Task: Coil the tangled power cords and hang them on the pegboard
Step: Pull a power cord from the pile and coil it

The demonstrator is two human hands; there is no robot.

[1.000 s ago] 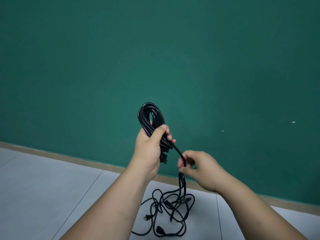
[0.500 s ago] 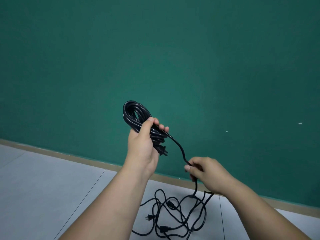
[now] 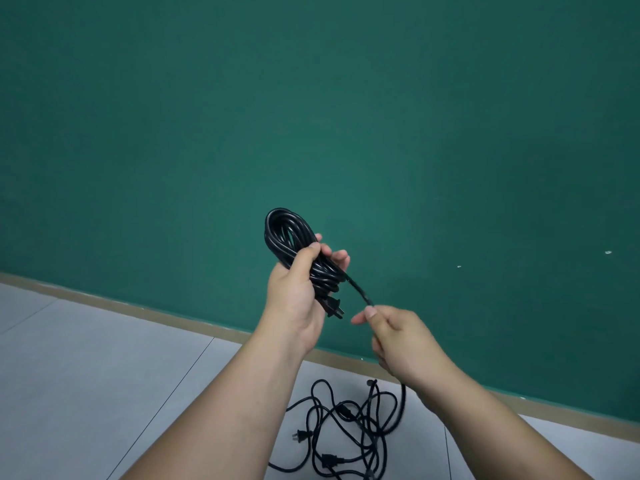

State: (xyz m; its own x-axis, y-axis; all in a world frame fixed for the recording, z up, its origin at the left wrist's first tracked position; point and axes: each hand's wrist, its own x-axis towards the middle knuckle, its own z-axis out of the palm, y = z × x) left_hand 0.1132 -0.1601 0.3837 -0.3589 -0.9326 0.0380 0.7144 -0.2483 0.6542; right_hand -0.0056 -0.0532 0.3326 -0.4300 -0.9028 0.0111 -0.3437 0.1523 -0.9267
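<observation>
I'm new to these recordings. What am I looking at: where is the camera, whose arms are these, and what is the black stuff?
No machine here: a person works with bare hands. The camera sits on their head, looking forward and down, so the arms reach in from below. The left hand grips a coil of black power cord, a plug sticking out below the fist. The right hand pinches the loose strand that runs from the coil down to a tangle of cords on the grey tiled floor. Behind is a green wall; no pegboard shows.
</observation>
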